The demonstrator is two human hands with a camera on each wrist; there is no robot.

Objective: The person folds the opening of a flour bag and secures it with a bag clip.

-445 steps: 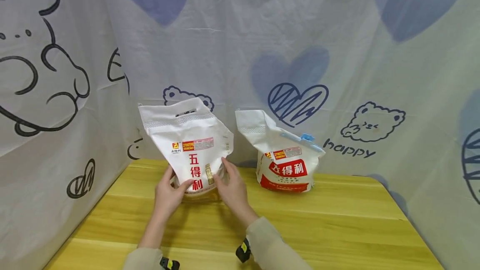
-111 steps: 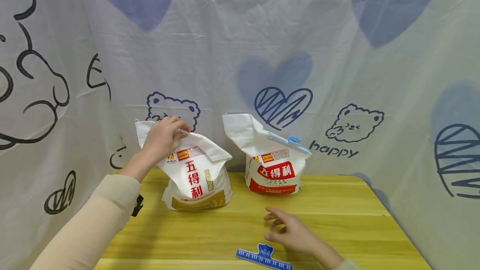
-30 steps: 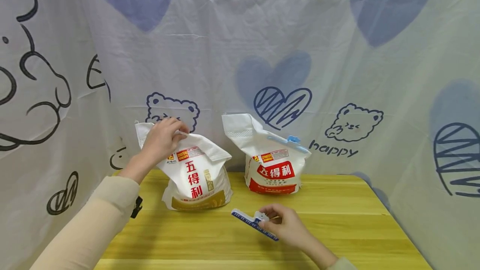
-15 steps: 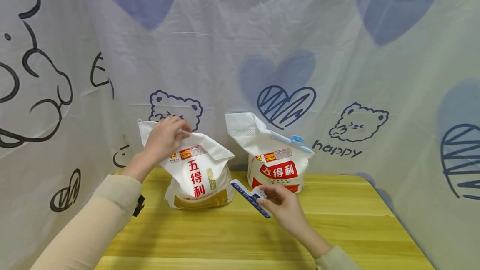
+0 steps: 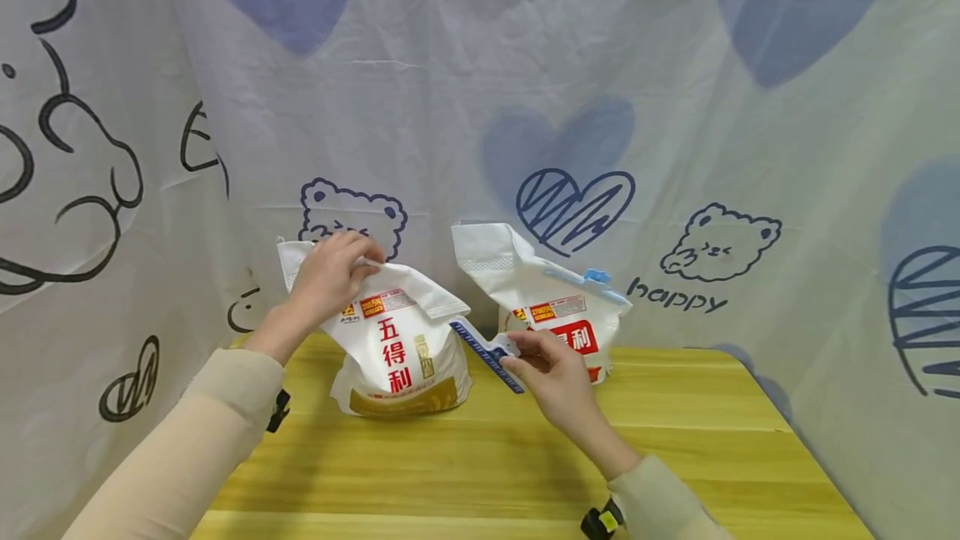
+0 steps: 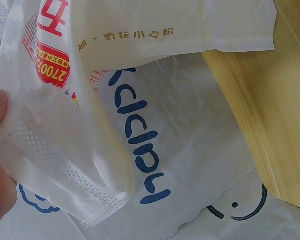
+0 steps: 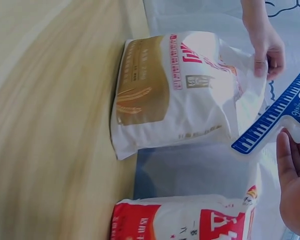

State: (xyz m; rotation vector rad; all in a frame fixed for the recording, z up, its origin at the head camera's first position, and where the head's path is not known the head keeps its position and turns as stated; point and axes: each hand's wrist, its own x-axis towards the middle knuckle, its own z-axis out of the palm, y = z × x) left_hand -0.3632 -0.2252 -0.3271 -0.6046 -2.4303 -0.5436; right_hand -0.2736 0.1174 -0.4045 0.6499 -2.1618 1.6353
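Observation:
My left hand grips the folded-over top of a white flour bag with a gold base band, standing on the table at left. In the left wrist view, thumb and fingers hold the edge of this bag. My right hand pinches a blue clip with a piano-key pattern by its handle. The clip is raised near the bag's right side, tilted with its upper end toward the bag's folded corner. In the right wrist view, the clip is close to the bag's top; contact cannot be told.
A second flour bag, with red print, stands to the right, its top folded and held by a light blue clip. My right hand partly covers it. The wooden table meets printed cloth walls behind and at the sides.
The bag's top, upright at first, is now folded over under my left hand. My right hand has taken the blue clip off the table and moved it up toward the left bag.

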